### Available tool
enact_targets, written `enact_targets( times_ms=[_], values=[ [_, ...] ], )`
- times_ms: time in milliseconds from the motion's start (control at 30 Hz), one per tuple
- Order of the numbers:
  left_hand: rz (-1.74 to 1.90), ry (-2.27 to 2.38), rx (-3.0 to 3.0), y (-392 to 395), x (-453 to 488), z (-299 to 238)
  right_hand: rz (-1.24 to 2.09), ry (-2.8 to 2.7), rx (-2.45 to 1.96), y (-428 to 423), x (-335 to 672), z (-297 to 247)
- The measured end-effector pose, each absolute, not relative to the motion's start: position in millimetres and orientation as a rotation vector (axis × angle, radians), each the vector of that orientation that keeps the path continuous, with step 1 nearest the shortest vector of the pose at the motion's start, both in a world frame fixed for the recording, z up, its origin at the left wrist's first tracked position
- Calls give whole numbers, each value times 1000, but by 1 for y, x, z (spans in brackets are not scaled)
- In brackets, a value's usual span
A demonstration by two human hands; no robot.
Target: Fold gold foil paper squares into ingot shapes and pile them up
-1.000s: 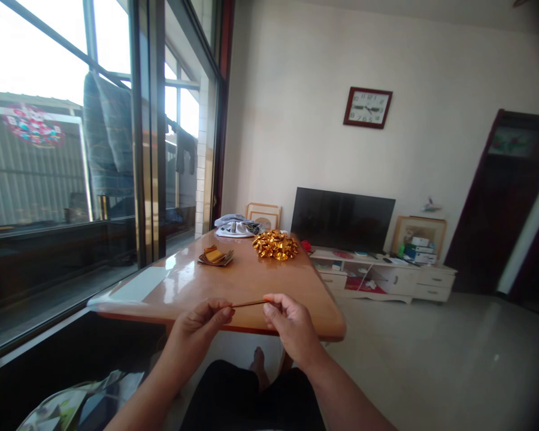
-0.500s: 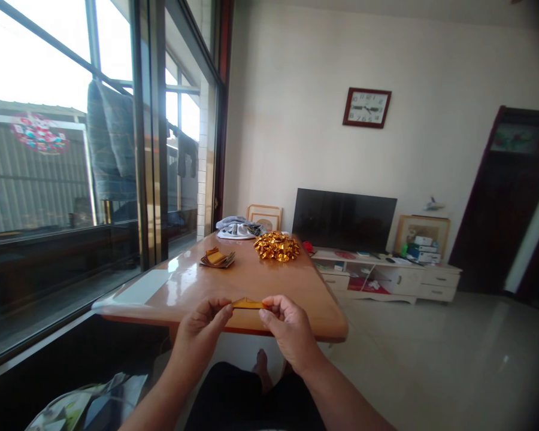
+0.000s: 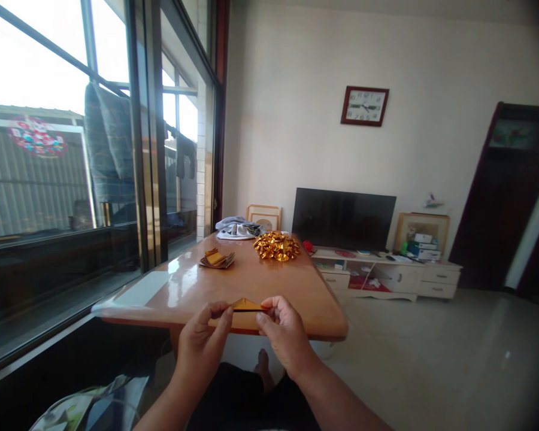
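Note:
My left hand (image 3: pixel 202 338) and my right hand (image 3: pixel 284 331) pinch opposite ends of a folded piece of gold paper (image 3: pixel 246 305). The paper forms a small triangle with a dark fold line along its base. Both hands are held just over the near edge of a glossy orange-brown wooden table (image 3: pixel 269 305). Farther along the table lie a small stack of gold and brown paper squares (image 3: pixel 217 259) and a heap of folded gold foil paper (image 3: pixel 276 246). Neither hand touches these.
A folded grey and white cloth (image 3: pixel 236 228) lies at the table's far end, beside a window wall (image 3: pixel 148 137). To the right stand a low white TV cabinet (image 3: pixel 377 272) and a dark TV (image 3: pixel 344 218). A bag (image 3: pixel 90 407) sits on the floor at lower left.
The gold paper has gone from a thin edge-on strip to an open triangle. My hands have moved slightly closer together, and the view has tilted a little.

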State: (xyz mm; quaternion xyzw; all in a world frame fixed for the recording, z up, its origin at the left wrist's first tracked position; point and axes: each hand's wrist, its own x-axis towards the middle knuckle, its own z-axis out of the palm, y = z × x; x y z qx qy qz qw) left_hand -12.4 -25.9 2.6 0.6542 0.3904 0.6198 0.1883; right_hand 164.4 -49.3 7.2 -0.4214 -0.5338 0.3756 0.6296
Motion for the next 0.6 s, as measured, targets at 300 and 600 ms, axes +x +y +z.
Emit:
enact_targets(
  times_ms=[300, 600],
  values=[
    [1862, 1010, 2223, -32, -13, -6, 1062, -1078, -918, -54, 157, 6],
    [1878, 1014, 2291, -31, -11, -9, 1051, -1012, -987, -51, 158, 4]
  ],
)
